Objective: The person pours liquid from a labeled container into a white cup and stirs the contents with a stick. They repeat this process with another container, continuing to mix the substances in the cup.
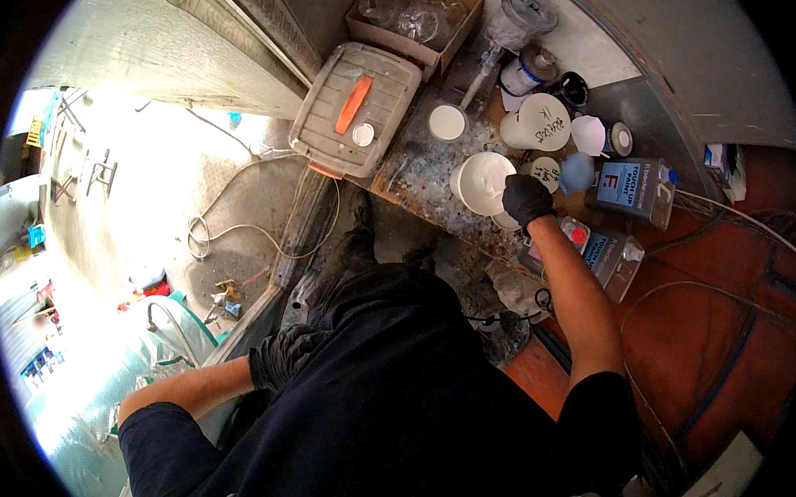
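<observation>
My right hand, in a black glove, is at the right rim of a white plastic bucket that holds a whitish substance. Its fingers are curled closed; what they grip is hidden by the glove. Beside the bucket is a white lid with handwriting, and a light-blue round piece is just past it. A larger white tub stands behind. My left hand, also black-gloved, rests against my waist, its fingers partly hidden and bent toward my dark shirt.
A grey lidded box with an orange handle stands at the table's left end. Clear plastic canisters with blue labels stand to the right. A cardboard box sits behind. A pale hose loops over the floor at left.
</observation>
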Tool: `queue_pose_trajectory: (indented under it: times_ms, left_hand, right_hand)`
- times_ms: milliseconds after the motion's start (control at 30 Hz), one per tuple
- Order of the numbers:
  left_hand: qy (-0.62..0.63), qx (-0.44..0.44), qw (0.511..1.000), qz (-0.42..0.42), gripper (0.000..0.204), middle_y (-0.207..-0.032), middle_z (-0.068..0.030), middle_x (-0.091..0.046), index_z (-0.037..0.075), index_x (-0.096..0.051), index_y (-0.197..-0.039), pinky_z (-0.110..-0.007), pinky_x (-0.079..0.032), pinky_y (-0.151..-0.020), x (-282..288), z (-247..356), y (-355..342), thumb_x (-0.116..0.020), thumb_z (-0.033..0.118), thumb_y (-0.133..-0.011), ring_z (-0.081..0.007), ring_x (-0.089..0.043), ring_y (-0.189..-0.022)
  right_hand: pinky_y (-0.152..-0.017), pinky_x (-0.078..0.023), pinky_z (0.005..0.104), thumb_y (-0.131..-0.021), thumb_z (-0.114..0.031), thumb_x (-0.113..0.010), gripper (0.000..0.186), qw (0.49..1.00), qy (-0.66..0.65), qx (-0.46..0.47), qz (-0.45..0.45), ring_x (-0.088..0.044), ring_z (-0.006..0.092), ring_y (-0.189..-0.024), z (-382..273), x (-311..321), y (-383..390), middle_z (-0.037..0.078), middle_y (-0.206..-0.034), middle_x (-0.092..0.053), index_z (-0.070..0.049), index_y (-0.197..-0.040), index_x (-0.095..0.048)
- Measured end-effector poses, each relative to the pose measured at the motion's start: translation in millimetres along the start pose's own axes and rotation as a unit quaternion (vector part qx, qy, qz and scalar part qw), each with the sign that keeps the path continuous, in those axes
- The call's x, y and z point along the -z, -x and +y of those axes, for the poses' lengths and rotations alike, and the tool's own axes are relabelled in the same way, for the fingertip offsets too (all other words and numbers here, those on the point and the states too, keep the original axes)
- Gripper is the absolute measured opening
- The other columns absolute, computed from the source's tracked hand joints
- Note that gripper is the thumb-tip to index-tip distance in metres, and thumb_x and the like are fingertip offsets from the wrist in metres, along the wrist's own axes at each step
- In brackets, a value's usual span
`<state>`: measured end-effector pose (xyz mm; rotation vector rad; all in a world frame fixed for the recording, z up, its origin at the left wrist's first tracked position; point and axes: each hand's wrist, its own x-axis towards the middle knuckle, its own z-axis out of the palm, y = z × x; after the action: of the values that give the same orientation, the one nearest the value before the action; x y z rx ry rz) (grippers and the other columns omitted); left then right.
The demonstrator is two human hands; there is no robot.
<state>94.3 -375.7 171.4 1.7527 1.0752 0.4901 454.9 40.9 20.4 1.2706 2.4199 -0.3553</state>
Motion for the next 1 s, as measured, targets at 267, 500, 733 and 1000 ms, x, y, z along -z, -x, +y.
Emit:
queue_pose_trajectory:
  times_ms: [267, 500, 733, 1000]
  left_hand:
    - [-0.044, -0.022, 0.999, 0.019, 0.046, -0.113, -0.0223, -0.058, -0.002, -0.055, -0.121, -0.045, -0.046, -0.089, 0, -1, 4, -0.06, 0.029, -0.087, -0.0374, -0.056, -0.1]
    - [-0.027, -0.008, 1.0, 0.007, 0.048, -0.116, -0.0228, -0.057, -0.002, -0.053, -0.124, -0.045, -0.044, -0.092, -1, -3, 3, -0.059, 0.029, -0.088, -0.0374, -0.055, -0.103]
    - [-0.051, -0.037, 0.998, 0.007, 0.051, -0.118, -0.023, -0.056, -0.004, -0.051, -0.126, -0.046, -0.044, -0.093, -5, -10, 6, -0.059, 0.028, -0.087, -0.0374, -0.054, -0.105]
    - [-0.041, -0.029, 0.999, 0.013, 0.052, -0.114, -0.0232, -0.057, -0.004, -0.052, -0.125, -0.046, -0.045, -0.091, -5, -13, 6, -0.06, 0.031, -0.088, -0.0375, -0.055, -0.101]
  right_hand:
    - [-0.066, -0.051, 0.0518, -0.086, -0.022, -0.052, 0.018, 0.993, -0.073, 0.07, 0.058, -0.065, 0.0389, -0.075, -22, 11, 5, 0.017, -0.079, -0.066, -0.009, -0.088, -0.064]
    - [-0.067, -0.052, 0.0498, -0.087, -0.021, -0.052, 0.019, 0.996, -0.007, -0.002, 0.091, -0.066, 0.0376, -0.077, -10, 9, 4, 0.019, -0.08, -0.066, -0.008, -0.091, -0.065]
    - [-0.069, -0.052, 0.0505, -0.084, -0.023, -0.055, 0.018, 0.999, -0.012, 0.053, -0.004, -0.066, 0.0374, -0.079, -15, 4, -1, 0.018, -0.083, -0.067, -0.009, -0.088, -0.066]
    - [-0.067, -0.051, 0.0513, -0.083, -0.022, -0.055, 0.016, 0.994, -0.051, 0.06, 0.075, -0.066, 0.0372, -0.076, -19, 8, -6, 0.017, -0.079, -0.066, -0.009, -0.085, -0.064]
